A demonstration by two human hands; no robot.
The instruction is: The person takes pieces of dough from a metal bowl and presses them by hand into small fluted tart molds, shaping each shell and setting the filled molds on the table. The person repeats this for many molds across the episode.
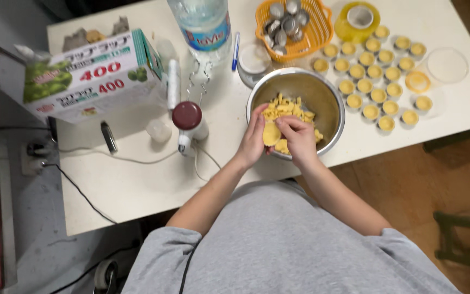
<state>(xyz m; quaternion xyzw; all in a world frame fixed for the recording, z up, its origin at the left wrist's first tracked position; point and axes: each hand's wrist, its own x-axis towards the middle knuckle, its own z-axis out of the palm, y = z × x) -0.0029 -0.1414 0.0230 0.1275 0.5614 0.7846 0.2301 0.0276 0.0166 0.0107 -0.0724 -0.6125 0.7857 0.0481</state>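
A round steel bowl (327, 100) at the table's near edge holds broken pieces of yellow dough (286, 107). Over its near side my left hand (254, 137) cups a flat disc of dough (271, 133). My right hand (300, 139) presses its fingers onto the same disc from the right. Both hands touch each other around the disc.
Several small tins filled with yellow dough (373, 73) stand right of the bowl. An orange basket (319, 32) of empty metal tins, a yellow tape roll (359, 19), a water bottle (205, 24), a hand mixer (189, 122), a cardboard box (93, 76) and a clear lid (447, 65) crowd the white table (131, 179).
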